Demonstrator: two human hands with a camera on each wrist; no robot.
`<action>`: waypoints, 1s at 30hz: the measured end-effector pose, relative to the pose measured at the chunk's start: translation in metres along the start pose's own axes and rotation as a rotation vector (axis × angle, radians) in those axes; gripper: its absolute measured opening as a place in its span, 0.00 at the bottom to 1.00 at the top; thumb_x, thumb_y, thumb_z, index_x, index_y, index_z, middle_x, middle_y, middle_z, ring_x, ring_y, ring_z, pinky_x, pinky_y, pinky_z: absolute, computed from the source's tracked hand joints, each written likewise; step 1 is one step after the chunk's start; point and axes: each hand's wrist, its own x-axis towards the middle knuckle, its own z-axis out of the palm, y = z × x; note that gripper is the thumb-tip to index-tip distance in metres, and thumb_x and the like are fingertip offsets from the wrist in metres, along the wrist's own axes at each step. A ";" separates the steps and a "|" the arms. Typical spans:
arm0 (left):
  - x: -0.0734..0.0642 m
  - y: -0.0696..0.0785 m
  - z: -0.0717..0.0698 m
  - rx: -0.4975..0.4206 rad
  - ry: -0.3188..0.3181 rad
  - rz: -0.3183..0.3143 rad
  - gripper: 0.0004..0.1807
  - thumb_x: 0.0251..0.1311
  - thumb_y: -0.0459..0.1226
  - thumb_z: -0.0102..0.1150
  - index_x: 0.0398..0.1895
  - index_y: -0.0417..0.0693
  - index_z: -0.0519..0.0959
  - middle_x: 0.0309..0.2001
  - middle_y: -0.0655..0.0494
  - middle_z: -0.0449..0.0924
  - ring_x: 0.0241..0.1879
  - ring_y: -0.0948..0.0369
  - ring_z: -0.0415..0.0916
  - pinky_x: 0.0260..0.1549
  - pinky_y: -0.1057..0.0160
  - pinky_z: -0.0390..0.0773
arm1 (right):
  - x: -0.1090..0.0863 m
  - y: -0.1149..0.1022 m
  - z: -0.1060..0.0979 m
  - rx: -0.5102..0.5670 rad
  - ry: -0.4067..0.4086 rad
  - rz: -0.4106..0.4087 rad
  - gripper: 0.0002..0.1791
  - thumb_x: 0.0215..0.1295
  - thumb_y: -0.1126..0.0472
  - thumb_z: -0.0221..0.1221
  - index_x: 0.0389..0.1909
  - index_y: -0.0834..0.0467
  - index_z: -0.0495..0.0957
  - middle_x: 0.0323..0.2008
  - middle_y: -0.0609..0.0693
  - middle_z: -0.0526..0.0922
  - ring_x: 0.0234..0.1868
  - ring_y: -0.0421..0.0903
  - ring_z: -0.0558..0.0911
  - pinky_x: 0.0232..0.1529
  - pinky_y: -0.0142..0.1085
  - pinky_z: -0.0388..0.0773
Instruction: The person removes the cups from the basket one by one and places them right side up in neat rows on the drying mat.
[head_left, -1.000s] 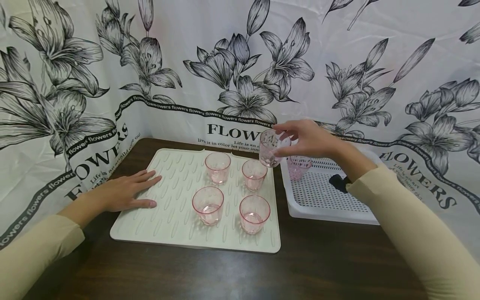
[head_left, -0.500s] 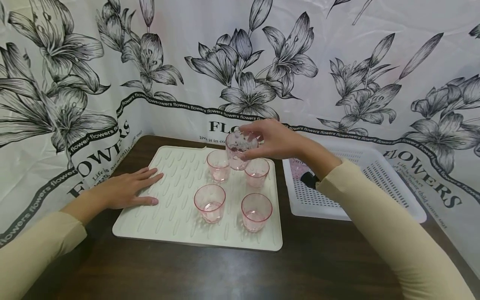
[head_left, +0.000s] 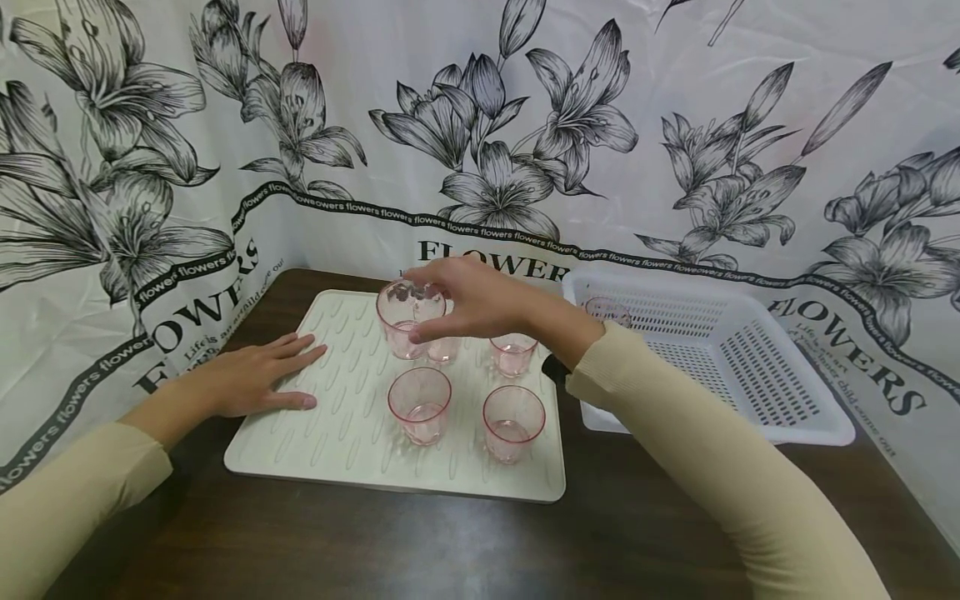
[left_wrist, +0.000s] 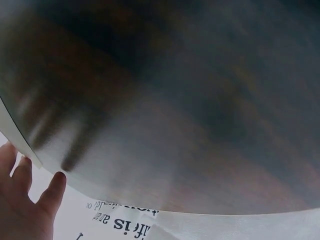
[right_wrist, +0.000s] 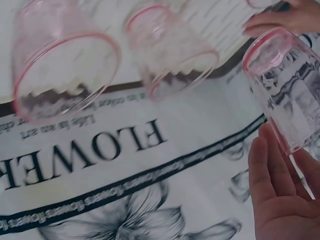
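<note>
In the head view my right hand [head_left: 476, 302] holds a pink-tinted clear glass [head_left: 401, 321] by its rim, upright, over the back of a white ribbed drying mat [head_left: 322, 442]. The right wrist view has the held glass [right_wrist: 285, 85] between the fingers and thumb. Partly hidden behind it stands another glass [head_left: 444, 350]. More glasses stand on the mat: a back right glass [head_left: 513, 357], a front left glass [head_left: 420, 407] and a front right glass [head_left: 513, 425]. My left hand [head_left: 251, 379] rests flat on the mat's left edge, fingers spread, holding nothing.
A white perforated plastic basket [head_left: 817, 425] stands right of the mat, with one more glass [head_left: 607, 312] inside at its left. The dark wooden table [head_left: 465, 550] runs along the front. A flower-print curtain [head_left: 337, 108] hangs close behind and at the left.
My right hand has carried the glass leftward from beside the basket, across the mat, to its back middle. The left hand has stayed in place on the mat.
</note>
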 end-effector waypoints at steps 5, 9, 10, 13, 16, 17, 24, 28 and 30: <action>0.001 0.000 0.001 -0.012 -0.005 -0.013 0.51 0.59 0.71 0.49 0.78 0.52 0.58 0.76 0.40 0.54 0.73 0.36 0.52 0.58 0.29 0.62 | 0.015 -0.009 0.012 0.007 -0.059 -0.016 0.43 0.62 0.45 0.68 0.73 0.58 0.64 0.68 0.51 0.72 0.61 0.43 0.78 0.59 0.33 0.72; 0.000 0.001 0.000 -0.015 -0.016 -0.019 0.51 0.59 0.72 0.49 0.78 0.53 0.58 0.76 0.40 0.54 0.73 0.35 0.52 0.58 0.28 0.62 | 0.025 -0.014 0.022 -0.005 -0.099 -0.018 0.44 0.61 0.45 0.68 0.73 0.59 0.64 0.69 0.50 0.71 0.61 0.42 0.78 0.58 0.29 0.71; 0.000 0.001 -0.001 -0.014 -0.016 -0.016 0.51 0.59 0.71 0.49 0.78 0.52 0.58 0.76 0.40 0.54 0.73 0.35 0.52 0.58 0.28 0.63 | 0.027 -0.015 0.024 -0.015 -0.108 -0.023 0.44 0.61 0.45 0.68 0.73 0.60 0.64 0.69 0.50 0.72 0.61 0.42 0.78 0.59 0.29 0.70; 0.000 0.002 -0.003 -0.011 -0.011 -0.005 0.50 0.60 0.70 0.50 0.78 0.52 0.58 0.76 0.39 0.54 0.72 0.35 0.53 0.57 0.29 0.64 | 0.034 -0.018 0.030 -0.049 -0.123 -0.054 0.43 0.62 0.45 0.68 0.73 0.61 0.64 0.68 0.51 0.73 0.59 0.42 0.79 0.59 0.29 0.70; -0.001 0.002 -0.004 -0.014 -0.005 -0.003 0.49 0.60 0.69 0.51 0.77 0.50 0.60 0.76 0.39 0.54 0.71 0.34 0.55 0.57 0.30 0.65 | 0.040 -0.023 0.038 -0.061 -0.140 -0.078 0.42 0.63 0.46 0.67 0.72 0.62 0.64 0.67 0.52 0.74 0.58 0.42 0.80 0.59 0.28 0.70; -0.001 0.002 -0.004 -0.014 -0.005 -0.006 0.49 0.60 0.69 0.51 0.77 0.49 0.60 0.76 0.39 0.54 0.71 0.34 0.56 0.57 0.30 0.65 | 0.041 -0.025 0.040 -0.061 -0.146 -0.083 0.42 0.63 0.47 0.67 0.72 0.62 0.64 0.67 0.52 0.74 0.58 0.41 0.80 0.58 0.28 0.70; -0.001 0.000 -0.002 -0.023 -0.006 -0.022 0.50 0.59 0.69 0.52 0.75 0.45 0.63 0.76 0.39 0.54 0.69 0.33 0.59 0.56 0.30 0.66 | 0.051 -0.034 0.057 -0.055 -0.208 -0.062 0.44 0.63 0.46 0.67 0.74 0.61 0.62 0.66 0.52 0.73 0.60 0.44 0.78 0.58 0.27 0.70; 0.000 0.000 -0.002 -0.018 -0.005 -0.010 0.49 0.60 0.69 0.51 0.75 0.46 0.62 0.76 0.39 0.54 0.70 0.34 0.58 0.57 0.30 0.65 | 0.055 -0.036 0.066 -0.078 -0.240 -0.070 0.44 0.63 0.46 0.67 0.74 0.61 0.62 0.65 0.51 0.74 0.60 0.43 0.78 0.59 0.28 0.69; 0.000 0.000 -0.003 -0.013 -0.009 -0.004 0.49 0.60 0.69 0.50 0.76 0.48 0.61 0.76 0.39 0.54 0.70 0.34 0.56 0.56 0.28 0.64 | 0.057 -0.037 0.072 -0.093 -0.256 -0.075 0.44 0.63 0.46 0.67 0.74 0.61 0.61 0.65 0.52 0.75 0.59 0.43 0.77 0.59 0.29 0.70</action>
